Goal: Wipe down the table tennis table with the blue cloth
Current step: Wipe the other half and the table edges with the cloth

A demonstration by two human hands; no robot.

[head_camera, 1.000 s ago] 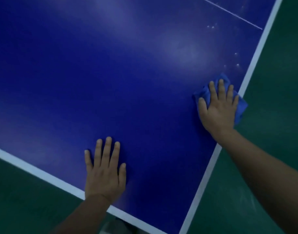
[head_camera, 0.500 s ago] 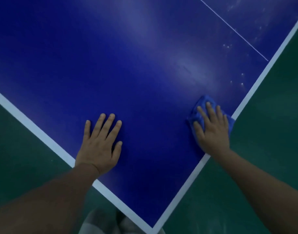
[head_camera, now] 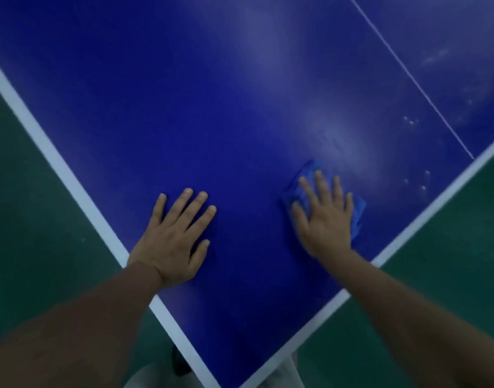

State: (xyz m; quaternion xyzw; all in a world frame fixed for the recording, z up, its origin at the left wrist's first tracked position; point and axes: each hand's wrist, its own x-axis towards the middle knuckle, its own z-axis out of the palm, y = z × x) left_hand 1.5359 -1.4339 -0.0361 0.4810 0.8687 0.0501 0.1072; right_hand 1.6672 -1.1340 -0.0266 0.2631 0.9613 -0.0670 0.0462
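Note:
The dark blue table tennis table (head_camera: 212, 107) fills the view, its corner pointing toward me, with white edge lines. My right hand (head_camera: 324, 219) lies flat, fingers straight and spread, pressing the crumpled blue cloth (head_camera: 307, 170) onto the tabletop a little inside the right edge line. The cloth shows past my fingertips and beside my little finger. My left hand (head_camera: 175, 242) rests flat on the bare tabletop near the left edge line, fingers straight, holding nothing.
A thin white centre line (head_camera: 408, 77) runs across the upper right of the table. Small pale specks (head_camera: 411, 121) dot the surface near the right edge. Green floor (head_camera: 38, 219) lies on both sides of the corner.
My right hand slid the cloth along the right side toward the table's corner and inward from the edge line. The view turned, bringing the corner under me. My left hand stays flat on the tabletop.

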